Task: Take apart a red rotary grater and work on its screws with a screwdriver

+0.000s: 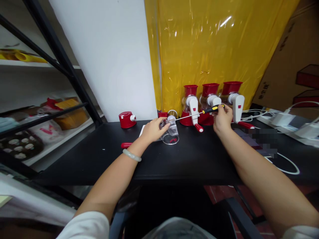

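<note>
My left hand (pixel 154 129) grips a clear plastic grater housing (pixel 171 134) that rests on the black table. In my right hand (pixel 222 119) is a screwdriver (pixel 211 110) with a yellow and black handle, its long shaft pointing left. The shaft's tip reaches the white round part at the top of the housing; whether it touches a screw is too small to tell. Behind the housing stands a metal grater drum (pixel 172 113). A red handle grip (pixel 126 145) lies left of my left hand. The red base (pixel 127 119) with a white knob sits farther left.
Three red and white rotary graters (pixel 191 106) stand along the back, partly behind the screwdriver. White power strips with cables (pixel 284 118) and a dark flat device (pixel 249 139) lie at the right. A shelf rack (pixel 59 141) stands left, a chair's armrest (pixel 240 215) below.
</note>
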Action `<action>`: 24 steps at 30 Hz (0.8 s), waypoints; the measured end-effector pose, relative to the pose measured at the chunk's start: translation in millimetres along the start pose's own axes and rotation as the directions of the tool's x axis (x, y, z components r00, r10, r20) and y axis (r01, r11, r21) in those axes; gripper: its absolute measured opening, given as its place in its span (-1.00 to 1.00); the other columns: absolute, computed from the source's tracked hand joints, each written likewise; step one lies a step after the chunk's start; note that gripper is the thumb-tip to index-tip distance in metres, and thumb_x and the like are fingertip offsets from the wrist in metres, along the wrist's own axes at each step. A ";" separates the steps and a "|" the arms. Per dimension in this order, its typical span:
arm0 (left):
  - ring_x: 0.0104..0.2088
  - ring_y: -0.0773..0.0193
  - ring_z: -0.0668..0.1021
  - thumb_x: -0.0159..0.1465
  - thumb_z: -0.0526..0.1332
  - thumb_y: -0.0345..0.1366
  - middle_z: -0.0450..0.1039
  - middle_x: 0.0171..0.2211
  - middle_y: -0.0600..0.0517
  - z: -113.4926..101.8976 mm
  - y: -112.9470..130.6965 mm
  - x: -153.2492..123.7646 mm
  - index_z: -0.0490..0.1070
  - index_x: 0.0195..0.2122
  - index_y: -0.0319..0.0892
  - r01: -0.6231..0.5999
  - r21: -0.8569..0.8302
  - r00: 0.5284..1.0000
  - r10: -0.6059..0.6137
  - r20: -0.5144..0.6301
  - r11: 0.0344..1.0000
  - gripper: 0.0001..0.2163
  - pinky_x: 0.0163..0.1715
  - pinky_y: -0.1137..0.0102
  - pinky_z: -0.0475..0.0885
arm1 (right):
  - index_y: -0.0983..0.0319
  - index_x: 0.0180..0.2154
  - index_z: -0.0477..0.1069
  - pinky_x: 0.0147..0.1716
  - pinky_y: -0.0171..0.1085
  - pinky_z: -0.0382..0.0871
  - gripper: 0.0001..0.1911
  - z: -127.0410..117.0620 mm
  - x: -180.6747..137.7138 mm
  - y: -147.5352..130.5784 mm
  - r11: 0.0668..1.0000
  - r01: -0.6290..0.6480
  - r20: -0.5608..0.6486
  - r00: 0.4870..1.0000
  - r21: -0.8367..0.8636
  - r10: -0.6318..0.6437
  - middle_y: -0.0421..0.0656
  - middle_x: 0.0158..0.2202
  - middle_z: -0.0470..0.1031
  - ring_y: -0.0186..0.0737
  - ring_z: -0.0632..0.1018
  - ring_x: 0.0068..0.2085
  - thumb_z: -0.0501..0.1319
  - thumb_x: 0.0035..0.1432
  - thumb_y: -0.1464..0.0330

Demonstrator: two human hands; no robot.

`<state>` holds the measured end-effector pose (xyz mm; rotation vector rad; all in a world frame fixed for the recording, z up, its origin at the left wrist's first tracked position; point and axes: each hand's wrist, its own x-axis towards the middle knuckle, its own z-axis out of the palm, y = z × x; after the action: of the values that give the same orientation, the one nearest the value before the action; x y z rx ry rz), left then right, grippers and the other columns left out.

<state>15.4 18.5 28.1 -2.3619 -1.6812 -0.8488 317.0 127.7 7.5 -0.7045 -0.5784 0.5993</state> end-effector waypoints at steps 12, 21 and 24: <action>-0.04 0.06 0.58 0.37 0.04 0.08 0.53 0.05 -0.06 0.0 -0.3 -0.3 0.38 0.16 -0.05 0.001 -0.006 1.000 -0.001 0.007 1.000 -0.54 -0.04 0.19 0.45 | 0.15 -0.20 0.36 -0.61 -0.40 0.37 -0.73 -4.3 0.2 0.8 0.997 -0.074 0.047 0.996 0.001 0.074 -0.24 -0.35 0.46 -0.36 0.51 -0.42 0.15 0.13 0.14; -0.06 0.07 0.59 0.38 0.04 0.07 0.53 0.04 -0.05 -0.2 1.3 -1.5 0.38 0.15 -0.03 -0.004 0.018 1.000 0.004 -0.011 1.000 -0.55 -0.06 0.20 0.46 | 0.16 -0.16 0.31 -0.56 -0.42 0.39 -0.73 -0.7 4.2 2.6 0.997 -0.077 0.001 0.997 -0.016 0.077 -0.29 -0.36 0.42 -0.41 0.50 -0.42 0.24 0.06 0.30; -0.05 0.06 0.59 0.38 0.04 0.07 0.53 0.03 -0.07 -0.6 2.4 -2.0 0.38 0.15 -0.03 0.005 0.038 1.000 -0.004 -0.017 0.999 -0.56 -0.06 0.19 0.46 | 0.16 -0.22 0.28 -0.55 -0.37 0.42 -0.81 -2.4 8.7 4.5 0.992 -0.123 0.039 0.992 -0.018 0.123 -0.24 -0.37 0.44 -0.32 0.52 -0.37 0.17 0.11 0.27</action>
<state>16.8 15.7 28.1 -2.3201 -1.6817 -0.8276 323.3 135.3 5.1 -0.7480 -0.5802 0.7256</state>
